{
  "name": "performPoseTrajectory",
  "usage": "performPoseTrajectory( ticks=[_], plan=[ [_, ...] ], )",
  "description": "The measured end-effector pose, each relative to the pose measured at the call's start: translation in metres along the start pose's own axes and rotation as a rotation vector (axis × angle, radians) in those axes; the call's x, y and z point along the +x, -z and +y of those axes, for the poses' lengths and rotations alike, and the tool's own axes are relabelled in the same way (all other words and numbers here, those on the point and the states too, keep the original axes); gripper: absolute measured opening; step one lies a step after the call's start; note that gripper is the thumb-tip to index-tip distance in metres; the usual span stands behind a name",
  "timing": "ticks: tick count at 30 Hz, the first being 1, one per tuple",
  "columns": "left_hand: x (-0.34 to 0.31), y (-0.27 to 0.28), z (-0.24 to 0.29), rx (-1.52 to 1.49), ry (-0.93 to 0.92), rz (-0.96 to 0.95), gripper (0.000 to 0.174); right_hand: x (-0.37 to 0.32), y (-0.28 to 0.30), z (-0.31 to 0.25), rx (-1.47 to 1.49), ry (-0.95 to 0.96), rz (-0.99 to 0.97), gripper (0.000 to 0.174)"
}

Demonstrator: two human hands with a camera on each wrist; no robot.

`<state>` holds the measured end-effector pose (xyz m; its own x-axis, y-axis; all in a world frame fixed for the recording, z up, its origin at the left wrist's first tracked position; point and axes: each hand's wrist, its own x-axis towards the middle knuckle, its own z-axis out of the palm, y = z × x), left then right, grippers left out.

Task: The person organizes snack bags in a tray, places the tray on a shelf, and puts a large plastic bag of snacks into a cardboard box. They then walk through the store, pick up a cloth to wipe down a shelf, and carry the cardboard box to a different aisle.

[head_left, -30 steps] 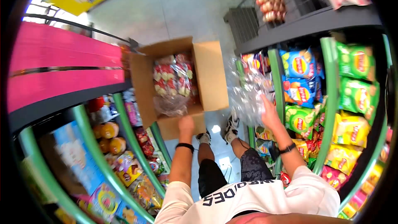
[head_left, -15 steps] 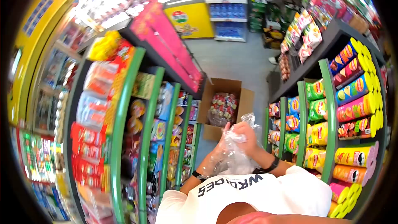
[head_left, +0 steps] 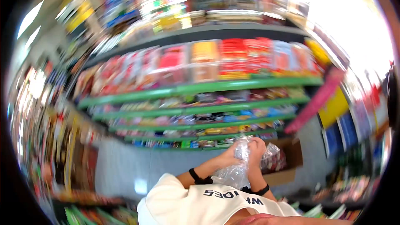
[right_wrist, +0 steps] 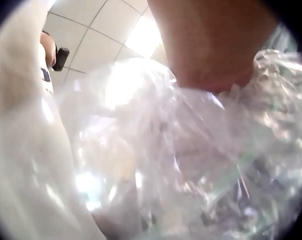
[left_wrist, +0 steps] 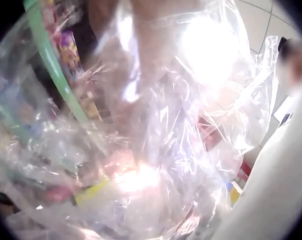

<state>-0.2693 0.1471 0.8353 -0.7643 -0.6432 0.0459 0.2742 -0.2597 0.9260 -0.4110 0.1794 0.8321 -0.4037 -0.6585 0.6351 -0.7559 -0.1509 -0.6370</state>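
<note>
1. Clear plastic wrap (head_left: 236, 173), crumpled into a bunch, is held up in front of the chest, just above the white shirt (head_left: 196, 205). It fills the left wrist view (left_wrist: 156, 145) and the right wrist view (right_wrist: 166, 150).
2. Left hand (head_left: 229, 157) grips the wrap's left side, fingers curled into it (head view is blurred, so fine detail is lost).
3. Right hand (head_left: 255, 147) clamps the top of the bunch, fingers closed round the plastic; seen from below (right_wrist: 211, 45) it is a fist on the wrap.
4. The hands touch, both on the same bunch.
5. Open cardboard box (head_left: 289, 158) sits on the floor just behind the hands, with snack packs (head_left: 276, 163) inside.
6. Green-edged shelves (head_left: 200, 87) of packaged goods run across beyond it.
</note>
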Motion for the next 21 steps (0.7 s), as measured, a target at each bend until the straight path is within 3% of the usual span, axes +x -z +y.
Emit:
performPoseTrajectory(
  ticks=[1,2,4,6,8,9,11,12,14,16,18,20,21],
  plan=[
    [-0.014,0.018,0.000,0.172,-0.030,0.078,0.092,0.012,-0.008,-0.029,0.607,-0.650,-0.183,0.013],
    [-0.033,0.033,0.005,0.260,-0.020,0.154,0.090,0.006,-0.026,-0.033,0.773,-0.644,-0.263,0.015],
    [-0.074,0.062,0.020,0.331,-0.127,0.300,0.089,0.002,-0.047,-0.070,0.479,0.093,-0.464,0.021],
    [-0.120,0.091,0.029,0.414,-0.211,0.412,0.088,-0.003,-0.079,-0.115,0.569,0.153,-0.674,0.026],
    [-0.171,0.124,0.030,0.562,-0.332,0.646,0.079,-0.015,-0.110,-0.163,0.634,0.198,-0.864,0.030],
    [-0.197,0.136,0.045,0.337,-0.386,0.656,0.072,-0.018,-0.126,-0.189,0.773,0.175,-1.031,0.032],
    [-0.257,0.160,0.063,0.403,-0.457,0.855,0.067,-0.032,-0.168,-0.237,1.186,0.015,-1.398,0.039],
    [-0.288,0.170,0.067,0.460,-0.503,0.977,0.062,-0.041,-0.184,-0.261,1.265,-0.080,-1.571,0.058],
    [-0.344,0.193,0.073,0.538,-0.570,1.156,0.055,-0.055,-0.222,-0.307,1.088,0.056,-1.662,0.084],
    [-0.399,0.209,0.099,0.212,-0.736,1.097,0.047,-0.086,-0.283,-0.336,1.072,0.138,-1.874,0.094],
    [-0.434,0.224,0.104,0.121,-0.829,1.268,0.047,-0.137,-0.327,-0.361,1.054,0.226,-2.079,0.103],
    [-0.469,0.250,0.105,-0.099,-0.963,1.410,0.051,-0.184,-0.353,-0.386,1.028,-0.357,-2.218,0.104],
    [-0.486,0.257,0.114,-0.230,-1.029,1.500,0.049,-0.201,-0.364,-0.408,1.020,-0.328,-2.289,0.104]
  ],
)
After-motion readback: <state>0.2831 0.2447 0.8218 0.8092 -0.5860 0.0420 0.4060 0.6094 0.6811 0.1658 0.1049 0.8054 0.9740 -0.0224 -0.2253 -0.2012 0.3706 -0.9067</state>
